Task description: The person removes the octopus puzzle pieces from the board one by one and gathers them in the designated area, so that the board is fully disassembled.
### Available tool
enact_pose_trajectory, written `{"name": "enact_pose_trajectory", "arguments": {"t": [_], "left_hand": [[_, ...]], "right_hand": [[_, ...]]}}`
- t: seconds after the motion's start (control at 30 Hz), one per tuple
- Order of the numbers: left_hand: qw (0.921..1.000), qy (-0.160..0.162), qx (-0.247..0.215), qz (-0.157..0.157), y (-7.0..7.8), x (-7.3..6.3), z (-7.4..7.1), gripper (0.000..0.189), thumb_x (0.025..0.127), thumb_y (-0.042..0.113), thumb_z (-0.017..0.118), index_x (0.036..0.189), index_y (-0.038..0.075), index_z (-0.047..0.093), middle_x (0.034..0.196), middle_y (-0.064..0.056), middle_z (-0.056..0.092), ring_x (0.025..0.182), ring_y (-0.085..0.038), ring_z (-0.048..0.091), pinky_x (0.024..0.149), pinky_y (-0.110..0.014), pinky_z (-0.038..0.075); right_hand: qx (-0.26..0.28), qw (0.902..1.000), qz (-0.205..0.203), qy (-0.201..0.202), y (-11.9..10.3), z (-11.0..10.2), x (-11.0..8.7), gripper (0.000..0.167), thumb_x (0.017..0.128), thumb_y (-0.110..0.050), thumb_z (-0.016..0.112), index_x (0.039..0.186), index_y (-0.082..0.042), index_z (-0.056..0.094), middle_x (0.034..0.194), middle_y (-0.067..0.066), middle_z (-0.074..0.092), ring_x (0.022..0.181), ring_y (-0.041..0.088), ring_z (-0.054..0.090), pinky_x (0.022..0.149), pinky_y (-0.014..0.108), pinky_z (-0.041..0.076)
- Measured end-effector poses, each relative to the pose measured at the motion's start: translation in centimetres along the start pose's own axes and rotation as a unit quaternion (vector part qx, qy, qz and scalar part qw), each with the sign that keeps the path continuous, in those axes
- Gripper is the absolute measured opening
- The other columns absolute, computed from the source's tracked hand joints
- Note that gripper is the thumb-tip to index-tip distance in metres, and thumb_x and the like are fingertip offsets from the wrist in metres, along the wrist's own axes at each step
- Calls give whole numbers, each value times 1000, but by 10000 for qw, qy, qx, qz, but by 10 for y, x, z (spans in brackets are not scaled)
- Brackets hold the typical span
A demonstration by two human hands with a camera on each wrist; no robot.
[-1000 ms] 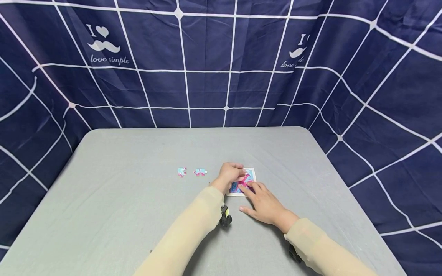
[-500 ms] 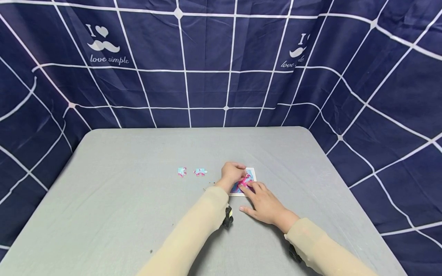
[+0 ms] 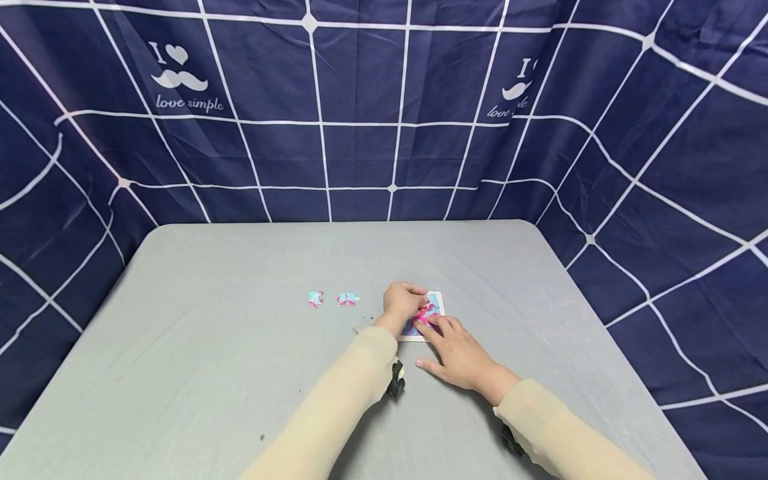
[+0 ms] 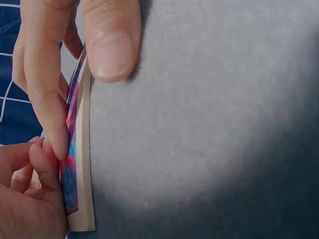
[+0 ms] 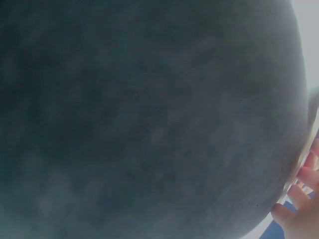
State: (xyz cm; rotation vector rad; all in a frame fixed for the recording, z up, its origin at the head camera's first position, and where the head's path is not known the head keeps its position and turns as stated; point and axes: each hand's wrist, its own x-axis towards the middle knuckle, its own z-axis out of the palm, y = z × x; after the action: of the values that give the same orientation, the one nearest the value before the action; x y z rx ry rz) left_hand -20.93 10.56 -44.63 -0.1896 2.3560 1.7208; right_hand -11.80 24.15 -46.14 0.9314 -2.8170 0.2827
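A small jigsaw puzzle (image 3: pixel 427 319) in pink, blue and purple with a white frame lies flat on the grey table. My left hand (image 3: pixel 404 301) reaches over its left part; the fingers look bent. In the left wrist view, the bent fingers of my left hand (image 4: pixel 30 186) meet at the picture surface, and whatever is between them is hidden. My right hand (image 3: pixel 459 353) rests its fingertips on the lower right of the puzzle, fingers spread, with the thumb on the table. The right wrist view is mostly dark; some fingers (image 5: pixel 299 196) and the frame's edge appear at its right.
Two loose puzzle pieces (image 3: pixel 347 299), light blue and pink, lie left of the puzzle, apart from each other. Small dark specks dot the table (image 3: pixel 210 333). Navy cloth (image 3: pixel 360 153) with white lines hangs behind and along both sides.
Between one second and half a second ago, my left hand shifted slightly right over the puzzle. Since then it has stayed almost still. My right hand and the loose pieces have not moved.
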Motion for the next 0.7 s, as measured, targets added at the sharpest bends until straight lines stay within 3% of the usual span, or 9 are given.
{"name": "enact_pose_trajectory", "arguments": {"t": [0.33, 0.7], "left_hand": [[9972, -277, -671, -174, 1, 0, -6, 7, 83, 1, 72, 87, 5, 76, 69, -3, 68, 55, -6, 56, 51, -14, 50], [9942, -654, -800, -291, 4, 5, -22, 9, 82, 0, 73, 90, 4, 76, 71, -5, 69, 54, -6, 58, 50, -14, 49]], "right_hand": [[-17, 9999, 67, -80, -1, -1, 0, 69, 85, -46, 68, 136, -5, 50, 122, 20, 48, 115, 41, 44, 97, 53, 40], [-4, 9993, 238, -287, 0, -1, 0, 71, 85, -50, 65, 139, -7, 48, 129, 19, 46, 119, 39, 42, 102, 50, 36]]}}
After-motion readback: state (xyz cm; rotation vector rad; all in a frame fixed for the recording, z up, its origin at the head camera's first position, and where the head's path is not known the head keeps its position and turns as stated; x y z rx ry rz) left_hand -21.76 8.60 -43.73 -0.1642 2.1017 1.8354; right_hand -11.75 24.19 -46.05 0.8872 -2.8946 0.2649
